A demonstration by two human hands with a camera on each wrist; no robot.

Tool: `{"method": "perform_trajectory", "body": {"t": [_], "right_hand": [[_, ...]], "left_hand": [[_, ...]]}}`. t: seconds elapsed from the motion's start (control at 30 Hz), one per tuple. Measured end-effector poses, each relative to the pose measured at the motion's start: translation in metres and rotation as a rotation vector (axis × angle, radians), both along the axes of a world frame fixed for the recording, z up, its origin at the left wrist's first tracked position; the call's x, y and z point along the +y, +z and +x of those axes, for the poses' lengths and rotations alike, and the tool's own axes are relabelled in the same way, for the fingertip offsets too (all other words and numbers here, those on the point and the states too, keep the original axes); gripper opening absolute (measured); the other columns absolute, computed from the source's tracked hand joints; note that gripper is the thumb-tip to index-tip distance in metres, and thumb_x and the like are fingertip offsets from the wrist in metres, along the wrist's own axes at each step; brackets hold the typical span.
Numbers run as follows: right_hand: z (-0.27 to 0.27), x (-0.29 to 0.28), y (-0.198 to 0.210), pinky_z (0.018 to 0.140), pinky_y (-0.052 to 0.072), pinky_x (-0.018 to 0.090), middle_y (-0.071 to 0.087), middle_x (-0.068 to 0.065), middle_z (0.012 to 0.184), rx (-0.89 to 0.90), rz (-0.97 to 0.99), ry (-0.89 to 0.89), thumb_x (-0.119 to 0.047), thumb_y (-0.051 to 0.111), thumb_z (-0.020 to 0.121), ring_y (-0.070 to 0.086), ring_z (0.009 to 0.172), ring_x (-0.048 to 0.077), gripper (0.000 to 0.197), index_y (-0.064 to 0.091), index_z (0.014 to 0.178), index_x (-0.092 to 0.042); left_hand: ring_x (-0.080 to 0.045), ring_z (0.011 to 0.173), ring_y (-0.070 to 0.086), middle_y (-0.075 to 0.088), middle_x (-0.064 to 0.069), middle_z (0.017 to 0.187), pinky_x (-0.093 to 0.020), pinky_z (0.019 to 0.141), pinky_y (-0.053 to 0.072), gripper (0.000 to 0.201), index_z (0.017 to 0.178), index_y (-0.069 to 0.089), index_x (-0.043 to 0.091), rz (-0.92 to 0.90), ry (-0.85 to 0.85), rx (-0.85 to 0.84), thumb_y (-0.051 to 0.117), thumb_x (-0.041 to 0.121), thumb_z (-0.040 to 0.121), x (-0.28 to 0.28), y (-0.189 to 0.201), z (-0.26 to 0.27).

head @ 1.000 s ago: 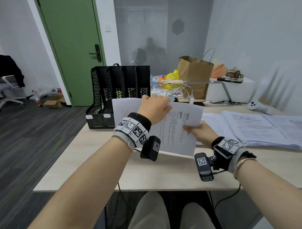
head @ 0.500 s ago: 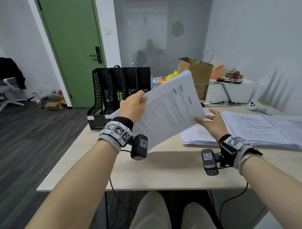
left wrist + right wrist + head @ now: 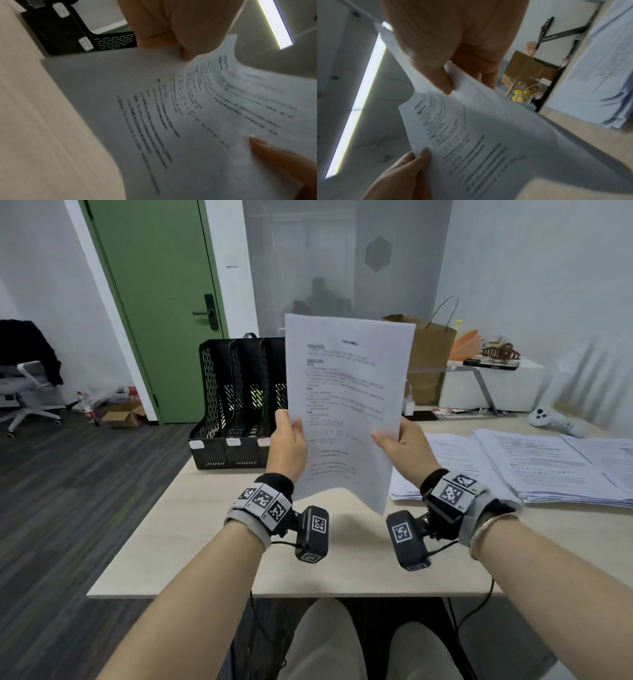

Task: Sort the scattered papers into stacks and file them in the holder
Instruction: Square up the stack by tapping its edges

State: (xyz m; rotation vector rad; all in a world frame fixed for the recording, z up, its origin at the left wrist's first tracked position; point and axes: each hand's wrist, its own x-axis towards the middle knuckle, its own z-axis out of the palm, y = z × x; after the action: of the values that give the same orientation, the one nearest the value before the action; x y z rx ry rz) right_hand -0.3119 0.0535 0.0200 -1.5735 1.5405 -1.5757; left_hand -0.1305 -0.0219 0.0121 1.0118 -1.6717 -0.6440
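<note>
A thin stack of printed white sheets (image 3: 346, 405) is held upright above the desk, print facing me. My left hand (image 3: 286, 440) pinches its left edge and my right hand (image 3: 399, 445) pinches its right edge, thumbs on the front. The left wrist view shows the same sheets (image 3: 171, 115) under my left thumb (image 3: 185, 44); the right wrist view shows the sheets (image 3: 479, 135) pinched by my right thumb (image 3: 436, 70). The black mesh file holder (image 3: 233, 402) with several slots stands behind the sheets at the desk's back left. More papers (image 3: 534, 467) lie spread on the right.
A brown paper bag (image 3: 431, 361), a white box (image 3: 493, 388) with small items on it, and a white controller (image 3: 551, 422) sit at the back right. The desk (image 3: 205, 529) ends at the left by dark floor, where an office chair (image 3: 24, 392) stands.
The sheets went from lying tilted in my left hand to standing upright. My right hand left the papers on the desk and took hold of the right edge.
</note>
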Motion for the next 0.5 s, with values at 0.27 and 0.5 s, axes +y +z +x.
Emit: {"method": "perform_trajectory", "body": {"t": [0.27,0.5], "right_hand": [[0.007,-0.007,-0.011,0.091,0.050,0.040,0.064,0.000,0.105,0.047,0.093,-0.011,-0.010,0.056,0.092,0.061,0.102,0.020,0.020,0.061,0.111,-0.015],[0.000,-0.009,-0.002,0.087,0.049,0.047,0.066,0.011,0.098,-0.001,0.050,-0.066,-0.008,0.051,0.093,0.062,0.096,0.028,0.016,0.063,0.100,-0.001]], "left_hand": [[-0.021,0.101,0.056,0.054,0.000,0.104,-0.034,0.085,0.048,0.021,0.114,0.033,0.010,0.134,-0.065,0.152,0.046,0.012,0.097,-0.011,-0.018,-0.009],[-0.017,0.094,0.061,0.059,0.005,0.096,-0.033,0.080,0.052,0.018,0.107,0.035,0.013,0.081,-0.049,0.225,0.049,0.015,0.096,-0.010,-0.008,-0.012]]}}
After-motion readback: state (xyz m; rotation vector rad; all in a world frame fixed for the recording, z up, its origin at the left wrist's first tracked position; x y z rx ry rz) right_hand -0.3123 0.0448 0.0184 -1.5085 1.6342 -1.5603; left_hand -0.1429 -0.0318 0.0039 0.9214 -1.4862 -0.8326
